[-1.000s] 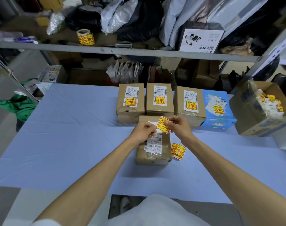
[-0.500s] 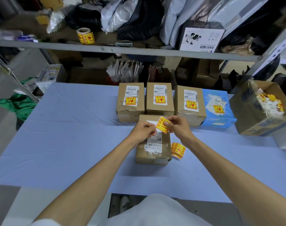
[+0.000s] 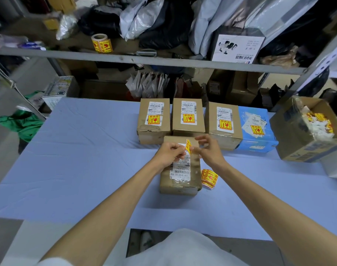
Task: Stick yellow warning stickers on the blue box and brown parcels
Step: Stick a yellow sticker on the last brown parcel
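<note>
4 brown parcels (image 3: 180,169), 1 blue box (image 3: 255,129), 2 hands (image 3: 170,153).

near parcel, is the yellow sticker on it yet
Not yet: the yellow sticker is held above the near parcel between the left hand and right hand.

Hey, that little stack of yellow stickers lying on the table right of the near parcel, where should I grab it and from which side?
Take the sticker stack by its right edge, coming in from the right with the right hand. It lies flat on the table and its left edge sits close against the near parcel, so only the right and near sides look open for fingers to slide under and pinch.
</note>
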Motion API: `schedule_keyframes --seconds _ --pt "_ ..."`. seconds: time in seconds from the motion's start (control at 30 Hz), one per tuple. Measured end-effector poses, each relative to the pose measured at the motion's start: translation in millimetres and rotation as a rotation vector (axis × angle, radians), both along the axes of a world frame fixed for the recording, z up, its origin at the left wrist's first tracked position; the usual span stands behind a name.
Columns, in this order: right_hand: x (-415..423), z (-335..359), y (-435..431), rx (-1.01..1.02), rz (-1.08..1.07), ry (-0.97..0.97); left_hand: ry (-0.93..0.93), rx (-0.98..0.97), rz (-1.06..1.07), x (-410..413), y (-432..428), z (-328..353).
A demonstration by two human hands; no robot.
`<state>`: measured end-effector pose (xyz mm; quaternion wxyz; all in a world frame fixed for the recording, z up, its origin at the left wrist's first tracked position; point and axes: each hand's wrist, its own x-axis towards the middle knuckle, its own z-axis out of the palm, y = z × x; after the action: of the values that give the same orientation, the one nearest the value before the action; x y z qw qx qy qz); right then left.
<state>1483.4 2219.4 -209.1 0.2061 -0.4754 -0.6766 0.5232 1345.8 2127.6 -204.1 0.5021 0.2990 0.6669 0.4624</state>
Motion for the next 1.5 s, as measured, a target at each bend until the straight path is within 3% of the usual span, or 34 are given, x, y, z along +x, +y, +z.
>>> schedule_keyframes --seconds 0.23,0.57,0.83,1.07,1.27,1.5 --pt "-1.4 7.8 -3.7 0.024 0.173 0.019 -0.02 0.027 -0.013 1.2 -1.0 3.0" --pt "-2.1 12.9 -5.7 0.012 0.211 0.034 0.017 0.031 -0.022 -0.1 -1.9 -1.1" --pt "-4.5 10.6 -6.3 0.002 0.174 0.056 -0.027 -0.016 0.043 3.2 1.1 -6.0" --pt "-6.0 12.9 -7.3 -0.012 0.22 0.068 0.054 -0.008 0.025 2.4 4.1 -4.4" --pt "-7.0 12.9 -6.3 -0.126 0.049 0.135 0.021 -0.051 0.057 -0.8 5.3 -8.6" --pt "-10.7 14.4 -7.2 -0.126 0.13 0.128 0.007 -0.083 0.075 -2.9 7.7 -4.8"
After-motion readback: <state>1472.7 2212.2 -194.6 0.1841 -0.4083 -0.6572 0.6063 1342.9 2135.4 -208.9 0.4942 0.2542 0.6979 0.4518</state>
